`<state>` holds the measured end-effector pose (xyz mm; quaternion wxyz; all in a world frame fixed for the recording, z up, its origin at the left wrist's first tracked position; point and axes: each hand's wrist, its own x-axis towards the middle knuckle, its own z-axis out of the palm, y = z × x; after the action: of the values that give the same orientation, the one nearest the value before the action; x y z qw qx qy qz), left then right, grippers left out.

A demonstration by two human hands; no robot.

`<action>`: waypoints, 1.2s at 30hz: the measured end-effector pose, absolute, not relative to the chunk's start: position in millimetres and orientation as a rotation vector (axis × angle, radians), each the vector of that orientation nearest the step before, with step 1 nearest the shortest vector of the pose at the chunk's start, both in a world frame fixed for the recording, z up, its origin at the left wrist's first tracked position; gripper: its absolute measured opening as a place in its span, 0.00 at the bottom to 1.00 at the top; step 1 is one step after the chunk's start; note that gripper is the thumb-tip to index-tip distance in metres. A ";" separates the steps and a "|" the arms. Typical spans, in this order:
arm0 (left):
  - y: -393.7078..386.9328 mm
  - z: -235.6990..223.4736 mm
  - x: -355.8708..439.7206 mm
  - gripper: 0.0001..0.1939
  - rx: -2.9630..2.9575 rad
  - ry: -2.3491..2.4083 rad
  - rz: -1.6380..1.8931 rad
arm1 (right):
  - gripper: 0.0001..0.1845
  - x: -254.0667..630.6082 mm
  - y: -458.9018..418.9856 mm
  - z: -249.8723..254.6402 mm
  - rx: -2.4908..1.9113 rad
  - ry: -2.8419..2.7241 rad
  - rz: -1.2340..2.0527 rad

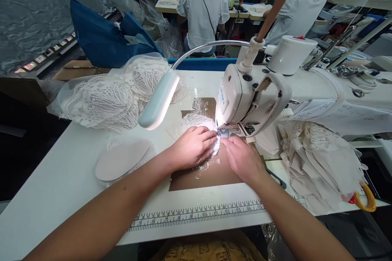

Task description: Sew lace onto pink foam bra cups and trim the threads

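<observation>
A white lace fabric piece (199,120) lies under the needle area of a white sewing machine (234,96). My left hand (196,147) rests flat on the lace, fingers stretched toward the presser foot. Just right of the needle, my right hand (243,157) has its fingers closed at the edge of the lace piece; the fingertips are partly hidden beside the machine head. Beneath both hands is a brown sheet (196,179) with shiny tape on the white table (76,200).
A lit lamp (159,100) on a bendable neck hangs left of the machine. Lace pieces (101,100) are heaped at back left, with oval pads (122,161) nearer. Stacked fabric pieces (318,167) and orange-handled scissors (367,197) lie right. People (202,12) sit beyond.
</observation>
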<state>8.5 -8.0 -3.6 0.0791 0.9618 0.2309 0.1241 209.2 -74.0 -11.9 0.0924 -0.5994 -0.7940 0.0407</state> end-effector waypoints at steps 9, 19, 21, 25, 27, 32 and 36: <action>-6.0 0.7 5.2 0.13 2.838 0.597 0.483 | 0.21 211.5 -75.5 -14.6 -1.616 -2.361 0.070; -16.3 -1.2 11.2 0.17 2.870 0.649 0.485 | 0.17 214.5 -77.6 -14.9 -1.516 -2.346 0.108; -17.7 -3.1 12.2 0.18 2.848 0.689 0.489 | 0.18 215.3 -77.3 -14.9 -1.490 -2.352 0.113; -17.5 -3.2 11.8 0.19 2.822 0.714 0.512 | 0.18 216.8 -77.4 -15.4 -1.452 -2.341 0.119; -16.9 -2.4 11.1 0.19 2.825 0.714 0.510 | 0.16 217.0 -77.6 -15.4 -1.448 -2.321 0.127; -15.3 -1.2 10.2 0.19 2.905 0.653 0.504 | 0.17 214.7 -77.2 -14.3 -1.491 -2.279 0.106; -14.1 -1.7 10.0 0.19 2.941 0.617 0.504 | 0.19 213.3 -76.0 -13.8 -1.473 -2.354 0.090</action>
<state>10.0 -14.1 -1.7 0.0472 0.9641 0.2022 0.1653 213.3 -76.0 -13.8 0.1807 -0.5216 -0.8332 0.0317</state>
